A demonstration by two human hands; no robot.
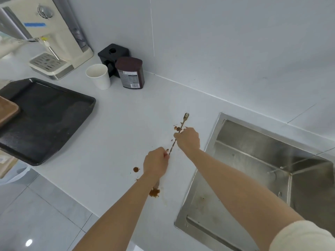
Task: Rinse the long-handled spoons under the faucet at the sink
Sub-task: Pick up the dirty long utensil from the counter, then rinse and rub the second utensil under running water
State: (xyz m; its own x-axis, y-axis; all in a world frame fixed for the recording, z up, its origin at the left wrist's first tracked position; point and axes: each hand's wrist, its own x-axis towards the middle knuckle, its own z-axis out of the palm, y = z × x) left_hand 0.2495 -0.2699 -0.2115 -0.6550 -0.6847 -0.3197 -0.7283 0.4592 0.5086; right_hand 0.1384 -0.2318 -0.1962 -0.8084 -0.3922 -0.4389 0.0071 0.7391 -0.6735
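Note:
A long-handled metal spoon (173, 146) with a twisted stem and a small fork tip (186, 116) is held slanted just above the white counter, left of the steel sink (244, 134). My right hand (188, 138) is closed around the stem just below the fork tip. My left hand (156, 162) pinches the stem lower down. The stem's lower end is hidden under my left wrist, where a brown clump (154, 192) lies. I cannot make out the faucet; only a thin metal rod (299, 161) crosses the basin at the right.
Brown spills (136, 169) dot the counter around my hands. A black tray (47, 120) lies at the left. A paper cup (98, 76), a brown canister (130, 73), a black box (113, 51) and a cream coffee machine (54, 38) stand at the back.

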